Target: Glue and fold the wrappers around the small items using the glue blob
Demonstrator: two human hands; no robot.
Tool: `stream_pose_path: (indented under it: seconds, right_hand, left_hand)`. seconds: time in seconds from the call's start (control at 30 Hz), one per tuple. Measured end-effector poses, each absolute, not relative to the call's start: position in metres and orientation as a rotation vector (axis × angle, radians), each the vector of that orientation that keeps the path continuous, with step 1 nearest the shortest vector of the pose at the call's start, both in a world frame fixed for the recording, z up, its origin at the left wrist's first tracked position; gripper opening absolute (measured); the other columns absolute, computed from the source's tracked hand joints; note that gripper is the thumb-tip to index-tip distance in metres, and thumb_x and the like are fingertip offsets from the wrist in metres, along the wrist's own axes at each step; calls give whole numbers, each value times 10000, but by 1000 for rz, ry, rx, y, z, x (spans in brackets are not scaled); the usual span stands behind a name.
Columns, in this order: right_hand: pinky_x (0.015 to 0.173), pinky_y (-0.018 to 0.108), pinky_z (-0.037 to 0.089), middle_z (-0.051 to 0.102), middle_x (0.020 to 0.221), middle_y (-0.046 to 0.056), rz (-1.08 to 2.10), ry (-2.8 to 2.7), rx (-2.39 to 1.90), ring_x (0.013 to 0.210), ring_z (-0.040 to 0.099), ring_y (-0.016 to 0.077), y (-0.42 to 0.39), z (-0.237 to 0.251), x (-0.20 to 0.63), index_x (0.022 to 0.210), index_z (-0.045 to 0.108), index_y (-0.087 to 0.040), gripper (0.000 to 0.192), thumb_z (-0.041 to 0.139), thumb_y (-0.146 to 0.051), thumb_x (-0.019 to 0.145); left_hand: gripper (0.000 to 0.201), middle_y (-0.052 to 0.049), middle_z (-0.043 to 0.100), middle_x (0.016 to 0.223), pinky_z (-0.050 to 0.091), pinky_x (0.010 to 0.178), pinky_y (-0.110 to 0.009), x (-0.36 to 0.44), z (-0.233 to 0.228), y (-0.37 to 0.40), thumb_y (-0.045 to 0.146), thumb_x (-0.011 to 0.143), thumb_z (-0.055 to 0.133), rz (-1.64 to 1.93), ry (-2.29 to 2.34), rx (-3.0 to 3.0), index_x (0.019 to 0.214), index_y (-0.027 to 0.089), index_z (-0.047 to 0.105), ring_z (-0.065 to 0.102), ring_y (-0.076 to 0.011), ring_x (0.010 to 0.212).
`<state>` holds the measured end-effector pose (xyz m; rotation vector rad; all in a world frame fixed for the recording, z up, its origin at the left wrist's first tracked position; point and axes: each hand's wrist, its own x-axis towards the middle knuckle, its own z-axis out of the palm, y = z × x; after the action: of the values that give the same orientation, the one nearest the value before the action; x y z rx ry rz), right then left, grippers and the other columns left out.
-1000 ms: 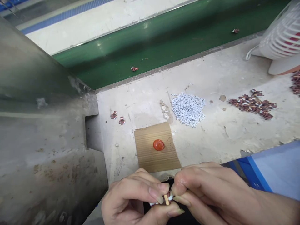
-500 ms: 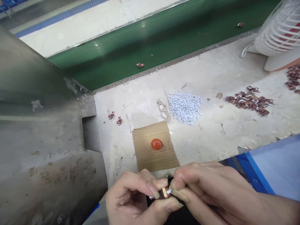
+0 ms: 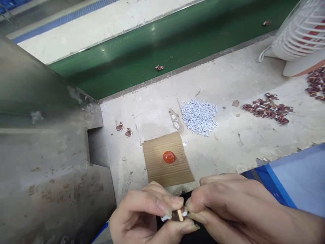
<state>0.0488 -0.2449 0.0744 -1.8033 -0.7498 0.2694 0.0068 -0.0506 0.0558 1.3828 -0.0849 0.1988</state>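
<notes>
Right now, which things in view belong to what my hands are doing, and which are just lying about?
In hand:
- left hand and right hand, fingertips pinching a small brown and white part
- pile of small white pieces
- pile of brown parts
- orange blob on cardboard

Lying about:
- white fan
- green belt with a stray part
- blue bin

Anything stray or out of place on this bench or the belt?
Two small brown pieces lie apart from the main brown pile, near the metal housing. One brown piece sits alone on the green belt. Peeling tape scraps stick up beside the white pile. Both hands, left and right, pinch one small part.
</notes>
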Motion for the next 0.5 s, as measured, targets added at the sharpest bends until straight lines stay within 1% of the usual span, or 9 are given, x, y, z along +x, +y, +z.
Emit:
stream_pose_path:
  seconds: [0.1,0.17,0.23,0.3,0.37,0.43,0.5]
  right_hand:
    - [626,179,530,690,744,-38,267,-854,-1730,591,610,100,-251,75,57,1011,650,-222,116,650,-106,1012]
    - [586,184,499,638,714,-46,305,-819,-1697,572,562,98,-255,77,61,1024,656,-224,64,668,-162,1014]
    - [568,182,472,595,717,-54,395,-749,-1685,576,541,91,-257,80,65,1038,666,-223,38,657,-190,1021]
    - [580,190,457,561,705,-60,503,-706,-1675,592,530,89,-257,82,72,1015,686,-210,55,639,-216,1043]
    - [576,198,426,507,682,-73,620,-701,-1630,583,483,81,-256,82,79,973,699,-194,112,655,-254,1057]
    - [563,200,394,452,672,-85,709,-703,-1580,576,438,73,-256,81,85,957,698,-183,127,689,-271,1048]
    - [569,201,392,451,678,-86,741,-714,-1545,579,430,70,-256,80,90,951,686,-172,124,689,-254,1044]
  left_hand:
    - [441,6,869,951,644,613,-271,13,58,-47,48,726,955,324,-211,1401,1093,224,784,787,-167,669]
    - [528,23,870,988,668,658,-289,14,59,-45,43,719,961,298,-262,1442,1168,262,790,803,-173,714]
    - [534,36,868,972,677,659,-294,14,58,-47,65,730,964,298,-281,1467,1188,282,797,808,-175,713]
    - [471,46,864,895,653,597,-280,15,57,-51,105,716,986,392,-237,1438,1125,270,818,792,-167,652]
    - [444,48,854,823,614,526,-278,15,54,-56,119,698,999,454,-187,1401,1082,261,827,763,-162,575]
    - [476,35,853,810,577,469,-291,15,51,-59,120,692,1000,453,-189,1388,1109,268,823,739,-173,514]
    - [485,18,859,845,559,445,-302,15,51,-59,134,723,985,414,-221,1387,1153,274,810,744,-191,500]
